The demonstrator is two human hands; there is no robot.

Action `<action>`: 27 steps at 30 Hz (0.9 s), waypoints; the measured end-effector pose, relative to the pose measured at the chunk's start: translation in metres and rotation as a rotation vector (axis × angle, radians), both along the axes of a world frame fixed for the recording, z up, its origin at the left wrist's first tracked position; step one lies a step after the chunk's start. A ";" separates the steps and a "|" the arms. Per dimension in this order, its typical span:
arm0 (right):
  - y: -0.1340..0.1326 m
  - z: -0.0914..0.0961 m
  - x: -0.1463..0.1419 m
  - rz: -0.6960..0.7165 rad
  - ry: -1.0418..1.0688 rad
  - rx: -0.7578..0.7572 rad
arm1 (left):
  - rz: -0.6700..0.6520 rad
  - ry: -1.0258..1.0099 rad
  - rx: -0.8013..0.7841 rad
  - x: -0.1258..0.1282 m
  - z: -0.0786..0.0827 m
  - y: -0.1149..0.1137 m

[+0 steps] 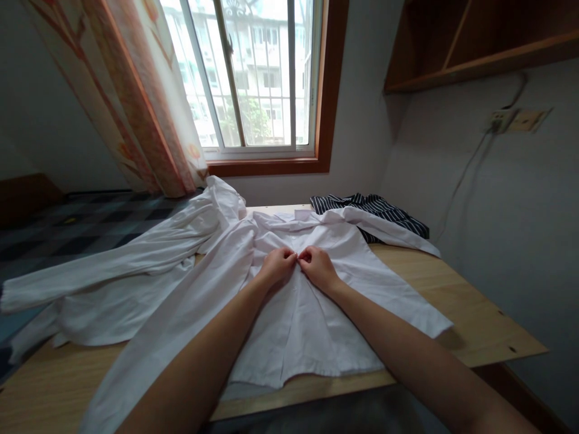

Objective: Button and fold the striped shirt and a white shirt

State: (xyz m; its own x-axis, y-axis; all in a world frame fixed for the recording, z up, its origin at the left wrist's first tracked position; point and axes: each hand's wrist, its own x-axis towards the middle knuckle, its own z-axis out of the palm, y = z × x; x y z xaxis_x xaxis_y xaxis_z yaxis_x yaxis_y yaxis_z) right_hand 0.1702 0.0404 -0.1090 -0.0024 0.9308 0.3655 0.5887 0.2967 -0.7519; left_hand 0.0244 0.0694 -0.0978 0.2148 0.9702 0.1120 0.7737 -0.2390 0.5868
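Both our left hand (279, 263) and right hand (317, 265) pinch the button placket of a white shirt (312, 301), spread front-up on the pale wooden table (479, 301). Its thin cotton is softly creased; a striped garment (375, 208) lies behind.

A white shirt (289, 325) lies front-up on the table (479, 313). Its collar is at the far edge and its hem at the near edge.

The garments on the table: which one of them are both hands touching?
The white shirt spread flat in the middle: left hand and right hand pinch its button front. The other white garment and the striped one lie apart from the hands.
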 end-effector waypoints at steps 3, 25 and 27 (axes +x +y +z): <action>0.001 0.000 0.000 -0.005 -0.076 0.027 | -0.011 0.003 -0.012 0.000 0.001 0.000; 0.008 0.004 0.011 0.140 0.140 -0.192 | 0.081 0.132 0.071 0.009 0.007 -0.011; 0.008 0.002 0.009 0.102 0.138 -0.179 | 0.076 0.063 0.069 0.007 0.005 -0.008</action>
